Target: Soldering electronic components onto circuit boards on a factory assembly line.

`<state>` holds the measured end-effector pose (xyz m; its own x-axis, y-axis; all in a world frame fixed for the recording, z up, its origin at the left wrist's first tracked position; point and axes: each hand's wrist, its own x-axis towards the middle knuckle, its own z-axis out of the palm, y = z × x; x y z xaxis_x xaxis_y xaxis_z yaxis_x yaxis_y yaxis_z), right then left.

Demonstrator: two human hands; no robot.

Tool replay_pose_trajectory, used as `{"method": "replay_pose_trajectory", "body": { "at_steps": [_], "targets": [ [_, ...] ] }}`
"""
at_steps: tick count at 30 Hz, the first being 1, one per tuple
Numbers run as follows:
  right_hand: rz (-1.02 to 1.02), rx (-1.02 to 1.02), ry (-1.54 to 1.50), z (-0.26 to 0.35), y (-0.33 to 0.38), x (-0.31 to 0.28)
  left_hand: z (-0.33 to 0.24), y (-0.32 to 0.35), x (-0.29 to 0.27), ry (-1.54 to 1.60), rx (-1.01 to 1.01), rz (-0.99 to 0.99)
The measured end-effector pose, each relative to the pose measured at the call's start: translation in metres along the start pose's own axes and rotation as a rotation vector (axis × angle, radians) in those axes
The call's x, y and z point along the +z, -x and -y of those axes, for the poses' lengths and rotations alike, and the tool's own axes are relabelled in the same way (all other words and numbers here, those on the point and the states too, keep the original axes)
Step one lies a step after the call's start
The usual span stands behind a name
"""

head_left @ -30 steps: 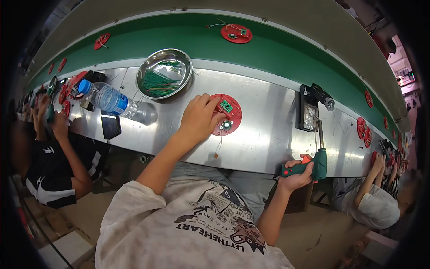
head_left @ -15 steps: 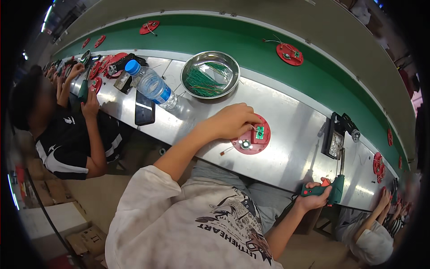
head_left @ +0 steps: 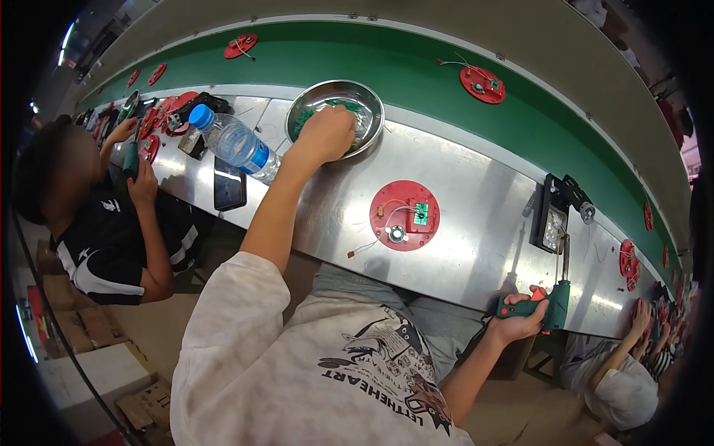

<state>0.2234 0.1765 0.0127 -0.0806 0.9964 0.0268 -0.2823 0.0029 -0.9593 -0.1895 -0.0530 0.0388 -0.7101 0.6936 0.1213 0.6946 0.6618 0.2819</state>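
Note:
My left hand (head_left: 327,134) is over the round metal bowl (head_left: 375,100), its fingers curled down among thin green wires (head_left: 303,119). The fingertips are hidden, so what they pinch cannot be made out. On the bench in front of me lies a red round disc (head_left: 424,236) with a green circuit board (head_left: 422,214), a small round silver part (head_left: 396,235) and thin leads; neither hand touches it. My right hand (head_left: 524,318) is wrapped round the handle of a green soldering gun (head_left: 556,311) with a red trigger. Its metal tip points up beside a black holder (head_left: 547,227).
A water bottle (head_left: 234,143) with a blue cap leans left of the bowl, near a dark phone (head_left: 230,186). Red discs (head_left: 482,84) rest on the green ledge (head_left: 416,74). A co-worker (head_left: 111,223) sits at the left, another person (head_left: 610,379) at the right.
My left hand has left the red disc and moved up and left to the bowl. The disc now lies uncovered. My right hand still holds the soldering gun in about the same place.

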Motion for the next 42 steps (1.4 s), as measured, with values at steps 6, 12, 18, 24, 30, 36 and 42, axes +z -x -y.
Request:
{"method": "replay_pose_trajectory", "body": {
  "at_steps": [6, 12, 18, 24, 30, 36, 42],
  "targets": [
    [0.058, -0.028, 0.013, -0.003, -0.003, -0.004, -0.018, 0.006, -0.007, 0.369, 0.173, -0.297],
    [0.194, -0.118, -0.023, -0.008, 0.000, -0.011, -0.032, 0.011, -0.007, 0.489, 0.028, -0.441],
    [0.264, -0.132, 0.028, -0.008, 0.000, -0.010, -0.017, 0.016, 0.007, 0.532, -0.199, -0.504],
    [0.442, -0.156, 0.065, -0.008, 0.009, -0.012, -0.060, 0.038, -0.020, 0.299, 0.094, -0.804],
    [0.773, -0.083, 0.193, 0.004, 0.043, 0.003, -0.128, 0.112, 0.021, 0.494, 0.340, -0.406],
    [0.944, -0.051, 0.386, 0.008, 0.058, 0.007, -0.128, 0.121, 0.063, 0.457, 0.296, -0.490],
    [0.863, 0.051, 0.354, 0.005, 0.065, 0.011, -0.131, 0.122, 0.063, 0.448, 0.255, -0.524]
  ]
}}
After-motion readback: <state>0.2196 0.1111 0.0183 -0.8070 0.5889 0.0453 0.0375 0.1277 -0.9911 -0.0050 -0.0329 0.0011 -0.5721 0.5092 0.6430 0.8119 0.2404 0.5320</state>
